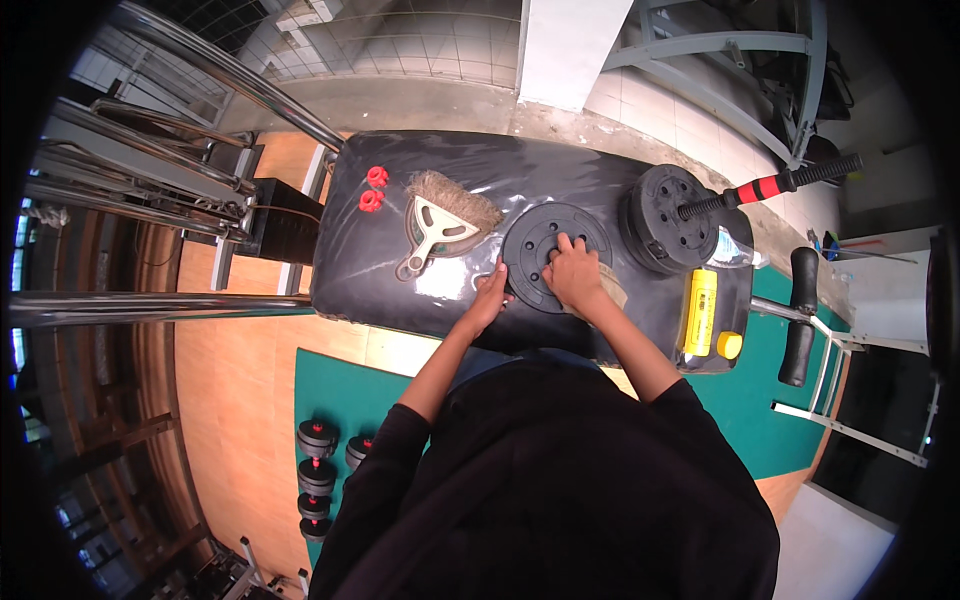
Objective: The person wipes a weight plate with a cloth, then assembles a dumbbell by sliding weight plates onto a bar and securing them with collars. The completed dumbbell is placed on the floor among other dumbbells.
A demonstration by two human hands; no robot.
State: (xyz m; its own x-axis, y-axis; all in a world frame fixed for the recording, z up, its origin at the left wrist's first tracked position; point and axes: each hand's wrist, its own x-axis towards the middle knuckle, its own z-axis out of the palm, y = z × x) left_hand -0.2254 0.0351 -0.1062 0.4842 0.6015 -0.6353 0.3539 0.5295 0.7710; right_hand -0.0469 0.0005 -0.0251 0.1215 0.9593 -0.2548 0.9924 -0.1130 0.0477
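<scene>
A round black weight plate point(520, 235) with small holes lies flat on a black padded bench point(400, 300). My left hand point(490, 296) grips its near left rim, thumb at the edge. Over the plate's middle, my right hand point(575, 275) has its fingers bent down; what is under them is hidden. A beige, cloth-like piece point(612, 290) shows partly beside and beneath my right wrist. Left of the plate rests a brush point(452, 215) with a cream handle and brown bristles. Farther right sits a stack of black plates point(660, 225) with a threaded dumbbell bar point(760, 190) through it.
Two red collar nuts point(373, 190) lie at the bench's far left. A yellow bottle point(700, 312) and a yellow cap point(729, 346) are near its right end, by a clear plastic bottle point(735, 250). Dumbbells point(318, 475) stand on the green mat. Metal rails point(170, 307) flank the left.
</scene>
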